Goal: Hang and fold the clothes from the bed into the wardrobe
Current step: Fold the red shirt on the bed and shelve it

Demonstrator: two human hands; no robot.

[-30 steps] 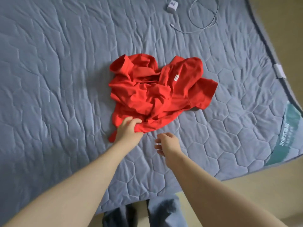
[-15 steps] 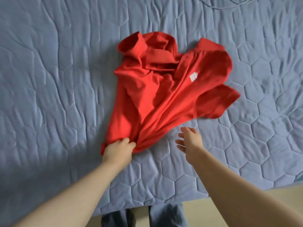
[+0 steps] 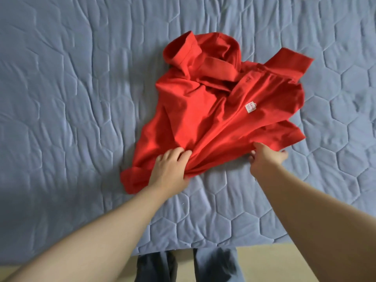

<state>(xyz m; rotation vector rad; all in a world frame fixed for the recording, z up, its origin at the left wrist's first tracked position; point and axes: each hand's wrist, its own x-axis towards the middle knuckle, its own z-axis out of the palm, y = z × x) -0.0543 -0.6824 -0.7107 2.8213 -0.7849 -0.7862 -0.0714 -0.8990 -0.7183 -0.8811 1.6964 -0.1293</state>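
Red cotton, I believe a polo shirt: the red shirt [image 3: 213,119] lies crumpled on the grey-blue quilted bed [image 3: 61,98], a little right of the middle. Its collar and one rolled sleeve [image 3: 181,49] are at the far side, and its hem is at the near side, close to the person. A small white label [image 3: 250,107] shows on the right part of the cloth. The wardrobe is not in view.

The step in hand, as I judge it, is spreading the shirt flat so that it can be folded or hung. Nothing is folded yet.

The left hand [image 3: 171,169] is at the near left part of the hem. Its fingers are curled and they grasp a bunch of the fabric, from which creases run away toward the collar. The right hand [image 3: 264,157] touches the near right edge of the hem, with the back of the hand up. Its fingertips are hidden, so I cannot tell if they pinch the cloth or only rest on it. Both forearms reach forward over the near edge of the bed, the right one more stretched.

The next move probably calls for a firm grip on the right side too. Then the two hands can pull apart along the hem, so the bunched cloth opens and the body lies smooth.
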